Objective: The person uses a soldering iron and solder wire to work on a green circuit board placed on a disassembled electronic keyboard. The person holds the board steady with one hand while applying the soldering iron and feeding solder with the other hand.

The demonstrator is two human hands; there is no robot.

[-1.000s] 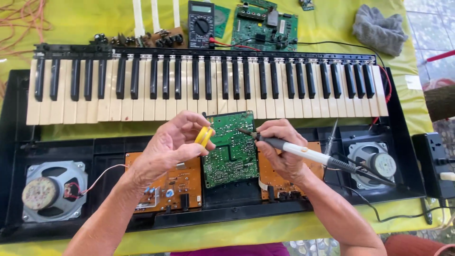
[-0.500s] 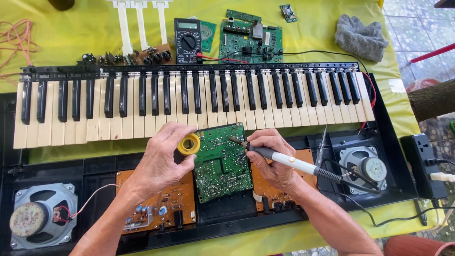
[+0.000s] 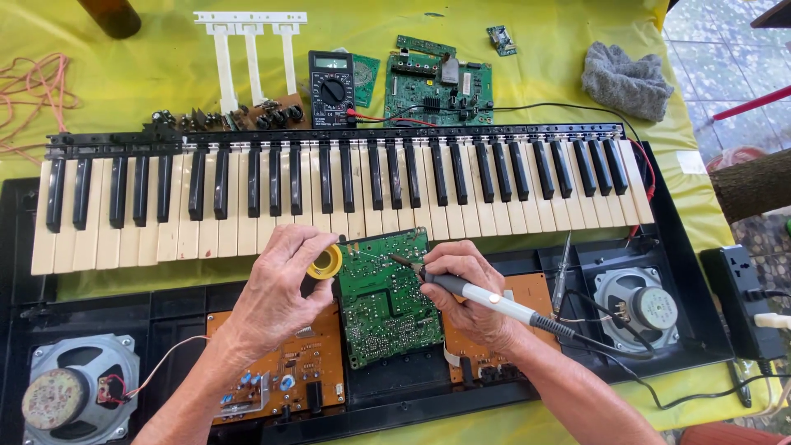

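Note:
My left hand (image 3: 276,288) holds a small yellow spool of solder (image 3: 325,262), with a thin strand reaching onto the green circuit board (image 3: 383,301). My right hand (image 3: 465,292) grips a soldering iron (image 3: 486,298) with a white and black handle; its tip touches the upper part of the green board. The board lies solder side up over the opened black keyboard case (image 3: 395,387). Orange circuit boards (image 3: 280,375) sit under both hands.
The key assembly (image 3: 329,194) lies across the table above the hands. Speakers sit at left (image 3: 70,391) and right (image 3: 638,305). A multimeter (image 3: 332,86), another green board (image 3: 441,82), a grey cloth (image 3: 626,81) and a power strip (image 3: 737,297) lie around.
The view has shifted slightly. My left hand has turned the solder spool and the iron tip has settled on the green board.

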